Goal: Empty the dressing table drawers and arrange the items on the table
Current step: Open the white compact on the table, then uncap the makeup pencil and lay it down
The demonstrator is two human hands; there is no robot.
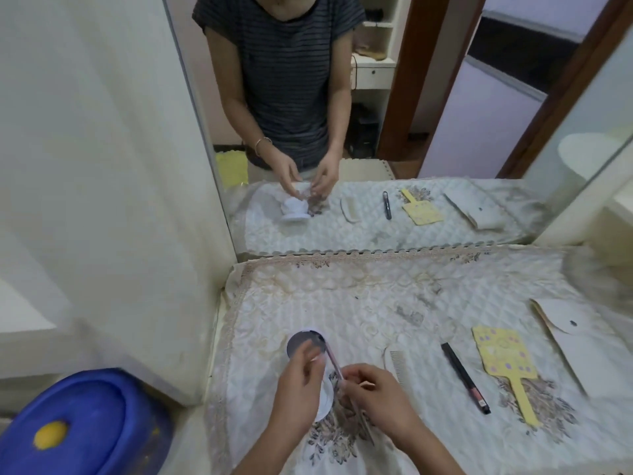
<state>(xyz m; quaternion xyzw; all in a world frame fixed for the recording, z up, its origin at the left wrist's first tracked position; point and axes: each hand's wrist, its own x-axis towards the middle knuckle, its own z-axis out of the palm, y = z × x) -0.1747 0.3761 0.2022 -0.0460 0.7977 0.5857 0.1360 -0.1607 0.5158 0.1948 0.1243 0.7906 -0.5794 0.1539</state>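
Observation:
A white footed cup (325, 397) lies tilted on the quilted table cover (376, 303), its round mouth (301, 342) facing away from me. My left hand (299, 389) grips the cup from the left. My right hand (382, 394) pinches thin pencil-like sticks (331, 359); one reaches into the cup's mouth and another pokes out below the hand (366, 428). To the right lie a white comb (397, 365), a black cosmetic pencil (464, 377), a yellow paddle-shaped hand mirror (503, 358) and a white flap pouch (579, 344).
A wall mirror (428, 114) rises from the table's back edge and reflects a person, the hands and the items. A white panel (102, 166) bounds the table on the left. A blue plastic bin with a yellow spot (85, 426) stands lower left.

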